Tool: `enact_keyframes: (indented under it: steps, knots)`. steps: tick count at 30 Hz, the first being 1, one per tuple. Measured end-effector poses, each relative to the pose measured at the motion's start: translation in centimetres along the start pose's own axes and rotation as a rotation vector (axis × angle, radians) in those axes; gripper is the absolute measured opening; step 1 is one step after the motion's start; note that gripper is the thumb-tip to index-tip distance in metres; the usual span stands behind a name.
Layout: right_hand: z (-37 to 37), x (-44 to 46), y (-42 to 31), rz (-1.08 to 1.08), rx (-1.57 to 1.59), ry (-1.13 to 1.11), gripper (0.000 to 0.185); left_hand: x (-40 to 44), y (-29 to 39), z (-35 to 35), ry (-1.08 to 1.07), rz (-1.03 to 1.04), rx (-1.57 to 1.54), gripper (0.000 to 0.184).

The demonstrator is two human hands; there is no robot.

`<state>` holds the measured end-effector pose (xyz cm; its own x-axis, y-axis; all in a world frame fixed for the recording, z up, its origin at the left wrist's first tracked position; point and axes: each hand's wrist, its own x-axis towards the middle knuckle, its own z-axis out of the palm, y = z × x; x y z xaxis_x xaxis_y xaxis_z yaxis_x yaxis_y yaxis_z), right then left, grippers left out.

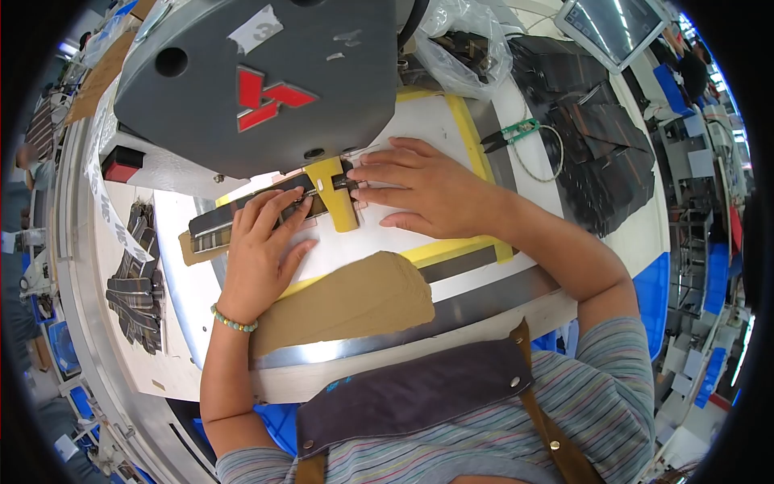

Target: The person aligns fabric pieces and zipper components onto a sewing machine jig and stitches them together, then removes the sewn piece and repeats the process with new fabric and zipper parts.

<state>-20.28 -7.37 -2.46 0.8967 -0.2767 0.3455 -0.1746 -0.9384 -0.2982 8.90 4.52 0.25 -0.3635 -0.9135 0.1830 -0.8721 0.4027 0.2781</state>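
Observation:
A dark strip with plaid fabric along its edge point(211, 235) lies on the white work plate point(387, 230), under a yellow bracket point(344, 216) of the machine. From the left, my left hand point(262, 238) rests its fingertips on the strip close to the bracket, thumb held apart. My right hand point(431, 189) lies palm down on the other side, fingers spread, with its fingertips at the strip's right end. Both hands press from above rather than grip. The bracket and my fingers hide part of the strip. A brown cardboard piece point(347, 306) lies nearer my body.
The grey machine head point(322, 89) overhangs the plate. Plaid fabric pieces point(135, 294) are piled at left, dark fabric pieces point(601, 153) at right. Green thread snips point(516, 133) lie right of my right hand. A plastic bag point(468, 52) and a screen point(613, 28) stand behind.

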Motion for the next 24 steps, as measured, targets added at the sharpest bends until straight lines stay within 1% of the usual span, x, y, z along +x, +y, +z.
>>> enact_keyframes:
  steps: [5,8,11,15,24]
  knots:
    - [-0.16,-0.04,0.14,0.014,0.023,0.003,0.039,-0.22,0.10,0.29,0.017,0.006,0.038,0.056]
    - [-0.93,-0.05,0.10,-0.014,0.106,-0.026,0.045,-0.01,-0.11,-0.22,0.004,0.037,0.020,0.055]
    - [-0.53,-0.05,-0.03,-0.017,0.039,-0.007,0.041,0.06,-0.50,-0.54,-0.023,0.046,-0.045,0.053]
    - [-0.30,0.03,0.10,-0.008,0.046,-0.019,0.042,0.10,-0.48,-0.50,-0.024,0.034,-0.082,0.051]
    - [-0.68,0.14,-0.05,0.009,0.077,-0.027,0.041,-0.02,-0.21,-0.13,0.001,0.032,-0.001,0.051]
